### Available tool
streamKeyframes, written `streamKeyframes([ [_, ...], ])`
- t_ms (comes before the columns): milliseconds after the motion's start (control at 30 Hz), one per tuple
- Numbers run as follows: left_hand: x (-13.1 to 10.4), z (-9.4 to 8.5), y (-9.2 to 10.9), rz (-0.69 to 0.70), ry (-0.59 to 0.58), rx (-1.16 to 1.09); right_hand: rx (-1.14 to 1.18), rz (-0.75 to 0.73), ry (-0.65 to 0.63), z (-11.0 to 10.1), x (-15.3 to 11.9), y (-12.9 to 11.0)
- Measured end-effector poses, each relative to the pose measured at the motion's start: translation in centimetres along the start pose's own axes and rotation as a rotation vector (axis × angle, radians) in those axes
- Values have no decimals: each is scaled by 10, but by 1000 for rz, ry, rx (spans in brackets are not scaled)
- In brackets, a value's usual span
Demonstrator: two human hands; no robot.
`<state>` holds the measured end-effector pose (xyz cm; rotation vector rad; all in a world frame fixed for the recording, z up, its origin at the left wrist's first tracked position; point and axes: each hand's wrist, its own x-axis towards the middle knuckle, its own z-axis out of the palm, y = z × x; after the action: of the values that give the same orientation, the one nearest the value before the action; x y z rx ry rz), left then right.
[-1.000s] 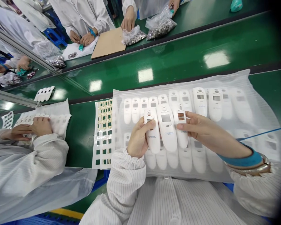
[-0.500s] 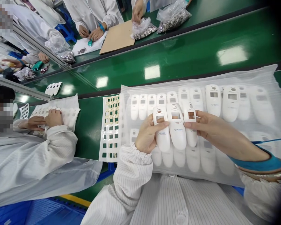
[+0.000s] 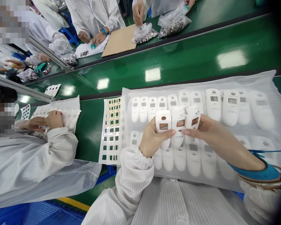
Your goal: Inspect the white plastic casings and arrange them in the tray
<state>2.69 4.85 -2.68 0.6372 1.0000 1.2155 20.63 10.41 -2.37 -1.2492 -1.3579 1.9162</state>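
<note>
Three white plastic covers with window cutouts are fanned side by side above a foam sheet (image 3: 128,122). My left hand (image 3: 154,137) grips the left cover (image 3: 163,118), its thumb reaching toward the middle cover (image 3: 178,137). On the other side, my right hand (image 3: 204,128) has its fingers behind the right cover (image 3: 192,120) and its thumb at the middle one's edge. Beneath them, rows of similar white covers (image 3: 213,104) lie on and under the translucent foam. Loose strings of a blue wristband (image 3: 255,167) trail from my right wrist.
Left of the foam lies a sheet of square-holed labels (image 3: 110,134). Further left, a co-worker's hands (image 3: 46,120) work on a white sheet. Across the green belt (image 3: 184,59) are cardboard (image 3: 119,40), bags of small metal parts (image 3: 174,25) and other people's hands.
The held covers have tilted, with their upper ends now nearer the camera and lower in view. Both my hands have shifted slightly, and the right cover leans more.
</note>
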Motion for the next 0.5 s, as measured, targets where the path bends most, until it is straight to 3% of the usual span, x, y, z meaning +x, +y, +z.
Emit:
streamKeyframes([
  [267, 3, -5, -2, -20, 57, -9, -137, 0, 49, -2, -3, -7],
  [400, 6, -13, -1, -134, 211, -54, -240, 146, 168, -24, -5, -11],
  [500, 15, -21, 3, -153, 244, -44, -275, 183, 223, -45, 2, -9],
])
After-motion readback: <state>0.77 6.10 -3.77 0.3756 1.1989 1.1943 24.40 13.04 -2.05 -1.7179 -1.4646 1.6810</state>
